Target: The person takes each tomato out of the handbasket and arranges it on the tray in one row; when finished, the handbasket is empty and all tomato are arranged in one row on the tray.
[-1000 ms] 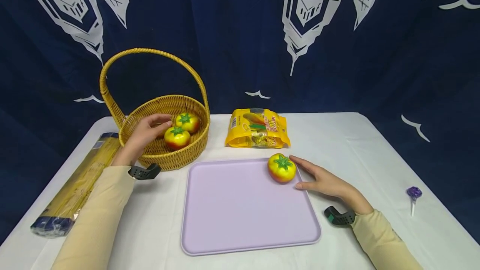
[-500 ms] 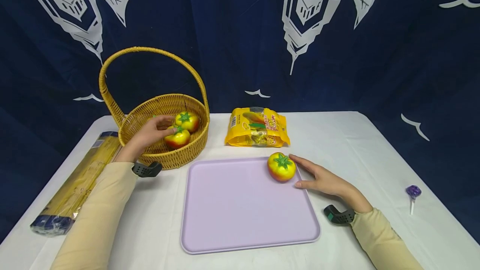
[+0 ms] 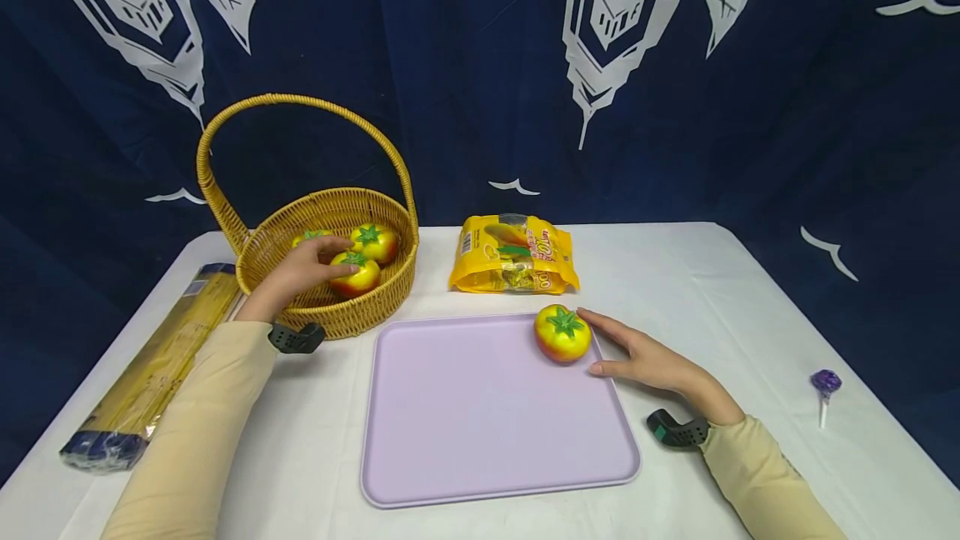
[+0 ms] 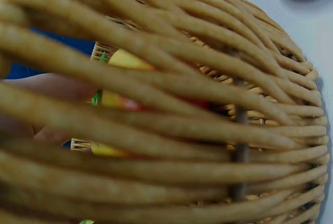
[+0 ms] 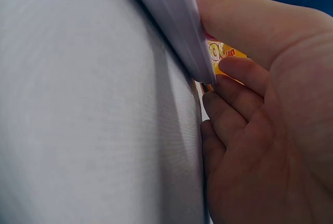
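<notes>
The left hand [image 3: 303, 263] is gripping one of three tomatoes [image 3: 360, 280] in the wicker basket [image 3: 341, 322], the uncurled right hand [image 3: 643, 359] flanking a fourth [image 3: 561, 340] already on the tray [image 3: 495, 411].

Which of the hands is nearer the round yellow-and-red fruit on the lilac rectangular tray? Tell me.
Right. The right hand is beside the fruit, just to its right; the left hand is farther off, left of it, in the tan wicker basket.
</notes>
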A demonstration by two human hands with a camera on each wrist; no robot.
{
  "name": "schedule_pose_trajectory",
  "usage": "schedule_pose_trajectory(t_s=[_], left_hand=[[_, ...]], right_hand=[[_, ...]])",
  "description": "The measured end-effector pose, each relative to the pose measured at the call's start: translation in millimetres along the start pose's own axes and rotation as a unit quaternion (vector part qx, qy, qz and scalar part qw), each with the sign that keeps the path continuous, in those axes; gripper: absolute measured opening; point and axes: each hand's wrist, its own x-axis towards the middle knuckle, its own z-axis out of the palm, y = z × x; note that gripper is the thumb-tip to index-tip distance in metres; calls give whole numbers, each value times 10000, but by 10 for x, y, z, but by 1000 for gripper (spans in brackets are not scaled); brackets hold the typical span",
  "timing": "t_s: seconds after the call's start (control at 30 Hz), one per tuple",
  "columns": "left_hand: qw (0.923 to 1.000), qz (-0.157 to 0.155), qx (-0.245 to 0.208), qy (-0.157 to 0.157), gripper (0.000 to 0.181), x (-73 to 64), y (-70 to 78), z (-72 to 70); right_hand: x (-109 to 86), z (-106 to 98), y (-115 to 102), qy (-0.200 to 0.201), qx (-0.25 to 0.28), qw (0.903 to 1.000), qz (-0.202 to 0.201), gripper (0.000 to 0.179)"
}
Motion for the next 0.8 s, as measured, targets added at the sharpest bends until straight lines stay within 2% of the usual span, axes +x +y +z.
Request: schedule_pose_trajectory(t_s=[0.27, 0.37, 0.5, 0.63, 0.8], left_hand=[[9979, 13, 631, -169, 64, -30, 31, 27], [9962, -19, 788, -371, 68, -32, 36, 24], [9918, -228, 975, -798, 79, -25, 27, 10], [9882, -274, 936, -1181, 82, -4, 7, 1], [9892, -181, 622, -1311, 73, 11, -5, 0]], right_hand=[[-3, 1, -2, 14, 9, 10000, 2, 79], [-4, 4, 3, 8, -6, 10000, 23, 79], [-6, 3, 1, 12, -16, 10000, 19, 79], [-2, -3, -1, 10, 6, 10000, -16, 78], [-4, -4, 0, -14, -5, 10000, -15, 78]])
